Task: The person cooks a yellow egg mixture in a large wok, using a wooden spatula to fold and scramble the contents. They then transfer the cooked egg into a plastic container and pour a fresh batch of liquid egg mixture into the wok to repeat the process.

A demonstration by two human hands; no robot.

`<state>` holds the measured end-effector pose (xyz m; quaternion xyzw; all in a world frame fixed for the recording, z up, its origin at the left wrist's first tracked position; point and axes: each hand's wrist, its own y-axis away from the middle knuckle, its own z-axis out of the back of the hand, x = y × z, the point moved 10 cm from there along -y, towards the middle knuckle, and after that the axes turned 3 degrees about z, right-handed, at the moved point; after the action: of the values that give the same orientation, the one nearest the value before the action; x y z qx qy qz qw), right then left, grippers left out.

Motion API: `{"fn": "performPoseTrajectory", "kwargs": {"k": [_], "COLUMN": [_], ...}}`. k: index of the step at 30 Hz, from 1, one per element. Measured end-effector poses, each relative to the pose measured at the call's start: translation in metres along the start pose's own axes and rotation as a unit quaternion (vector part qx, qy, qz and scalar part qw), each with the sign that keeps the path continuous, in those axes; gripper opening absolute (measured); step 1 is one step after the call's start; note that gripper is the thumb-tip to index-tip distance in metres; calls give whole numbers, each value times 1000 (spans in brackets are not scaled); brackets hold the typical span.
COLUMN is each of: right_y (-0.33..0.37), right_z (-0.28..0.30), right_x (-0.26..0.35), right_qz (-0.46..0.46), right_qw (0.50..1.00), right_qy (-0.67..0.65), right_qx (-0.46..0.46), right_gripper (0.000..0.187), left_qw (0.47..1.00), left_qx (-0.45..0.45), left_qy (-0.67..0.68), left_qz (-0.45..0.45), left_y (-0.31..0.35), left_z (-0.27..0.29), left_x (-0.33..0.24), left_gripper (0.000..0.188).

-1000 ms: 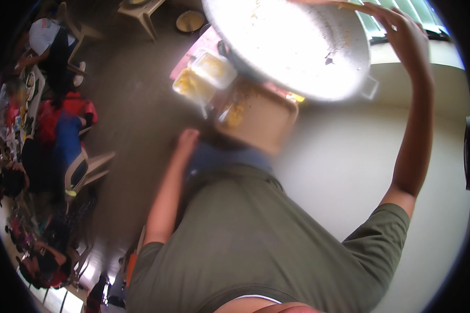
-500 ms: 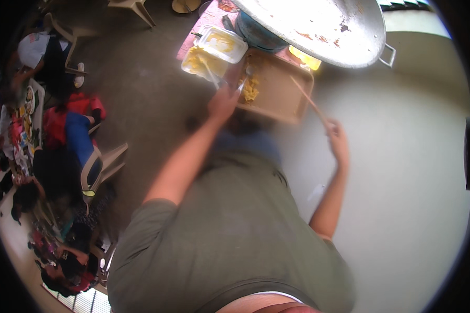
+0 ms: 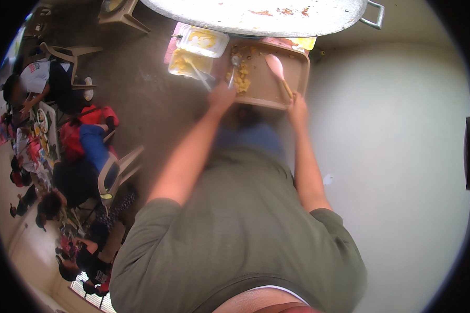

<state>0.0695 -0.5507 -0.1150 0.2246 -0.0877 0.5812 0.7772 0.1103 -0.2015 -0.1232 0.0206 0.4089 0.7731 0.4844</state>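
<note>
Ahead of me is a brown rectangular tray with yellow food pieces along its left side. My left hand is closed at the tray's near left corner. A metal spoon lies over the food, its handle running down to that hand; whether the fingers also grip it is hard to see. My right hand, at the near right corner, is closed around the handle of a wooden spoon. The spoon's broad pale head points into the tray.
Left of the tray stands a white container of yellow food with a utensil in it, and its lid. A big metal pan looms beyond. A pale wall rises at right. People sit on chairs at left.
My right hand has come left to the tray's near corner, bringing the wooden spoon over the tray. The left hand stays at its corner. The whole view has shifted slightly.
</note>
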Motion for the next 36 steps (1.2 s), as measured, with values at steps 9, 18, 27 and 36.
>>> {"fn": "performPoseTrajectory", "kwargs": {"k": [9, 18, 27, 36], "right_y": [8, -19, -26, -19], "right_z": [56, 60, 63, 51], "right_x": [50, 92, 93, -21], "right_qz": [55, 218, 196, -14], "right_qw": [997, 970, 978, 997], "right_qy": [-35, 94, 73, 53], "right_qx": [42, -49, -11, 49], "right_gripper": [26, 18, 13, 29], "left_qw": [979, 980, 977, 961], "left_qx": [-77, -82, -85, -22], "left_qy": [174, 161, 168, 245], "left_qz": [-67, -89, -100, -129], "left_y": [12, 27, 28, 50], "left_z": [-11, -5, -4, -12], "left_x": [10, -11, -20, -9], "left_gripper": [36, 34, 35, 32]}}
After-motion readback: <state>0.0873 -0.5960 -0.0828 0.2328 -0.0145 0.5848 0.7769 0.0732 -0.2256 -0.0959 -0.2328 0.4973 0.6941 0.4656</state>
